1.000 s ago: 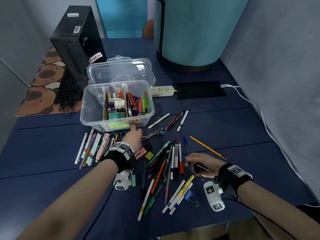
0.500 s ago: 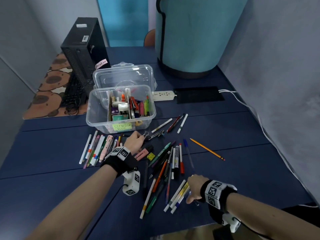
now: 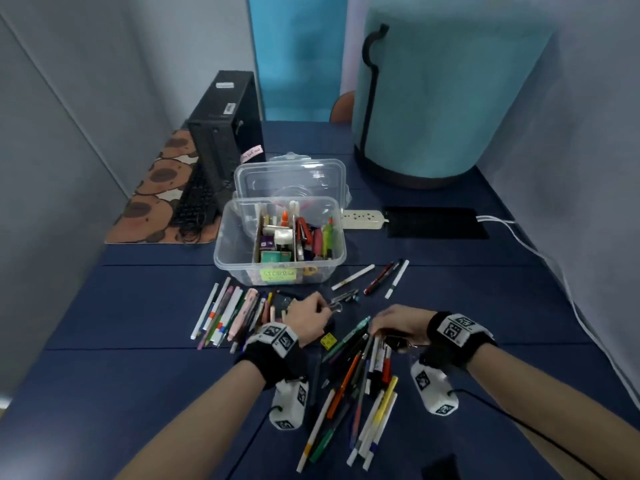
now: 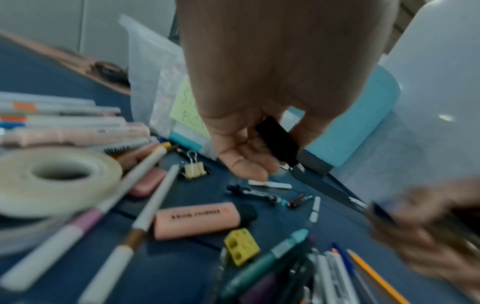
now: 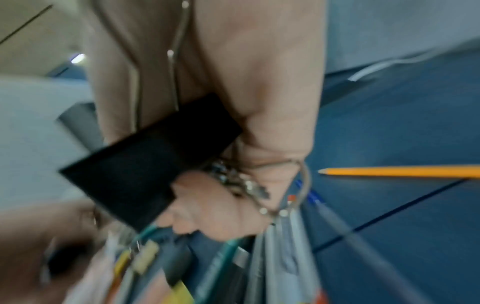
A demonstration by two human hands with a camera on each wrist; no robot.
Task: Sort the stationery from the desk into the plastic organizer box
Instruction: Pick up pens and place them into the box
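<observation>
The clear plastic organizer box (image 3: 225,258) stands open mid-desk, partly filled with stationery. My left hand (image 3: 308,317) is just in front of it; the left wrist view shows its fingers (image 4: 246,164) curled round a small black clip (image 4: 278,139). My right hand (image 3: 394,323) hovers over the top of the central pen pile (image 3: 353,375), its fingers (image 5: 207,205) gripping a large black binder clip (image 5: 150,164) against the palm. Another row of pens (image 3: 228,317) lies left of my left hand.
A tape roll (image 4: 52,179), pink eraser (image 4: 194,220), yellow cheese-shaped piece (image 4: 241,246) and gold clip (image 4: 193,169) lie near my left hand. A yellow pencil (image 5: 402,171) lies to the right. The lid (image 3: 291,178), power strip (image 3: 362,220) and computer tower (image 3: 225,133) stand behind the box.
My right hand has moved from the near end of the pen pile up to its far end, close to my left hand. The left hand stays in front of the box.
</observation>
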